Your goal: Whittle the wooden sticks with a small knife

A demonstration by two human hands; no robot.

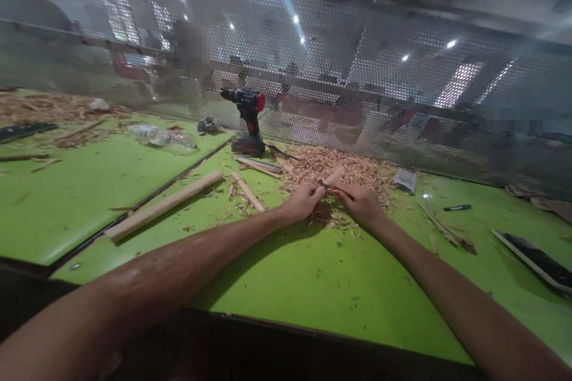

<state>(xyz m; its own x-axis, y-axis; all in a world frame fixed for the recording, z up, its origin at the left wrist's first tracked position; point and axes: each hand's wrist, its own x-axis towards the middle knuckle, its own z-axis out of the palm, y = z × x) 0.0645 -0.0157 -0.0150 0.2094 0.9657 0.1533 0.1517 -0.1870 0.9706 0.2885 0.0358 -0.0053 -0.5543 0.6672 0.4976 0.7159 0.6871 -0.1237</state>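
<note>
My left hand (304, 200) is closed, its fingers wrapped round the near end of a pale wooden stick (334, 175) that points away from me. My right hand (363, 205) is closed too, pinching a small dark blade (323, 184) that crosses the stick beside my left thumb. The blade's handle is hidden in my fingers. Both hands are close together over a heap of curled wood shavings (308, 164).
A cordless drill (248, 114) stands behind the shavings. Thick dowel (165, 205) and a thinner stick (248, 191) lie left, beyond them a plastic bottle (163, 138). On the right are a marker (457, 208) and a dark-topped block (534, 256). Perforated screen (357, 83) borders the green table (313, 286).
</note>
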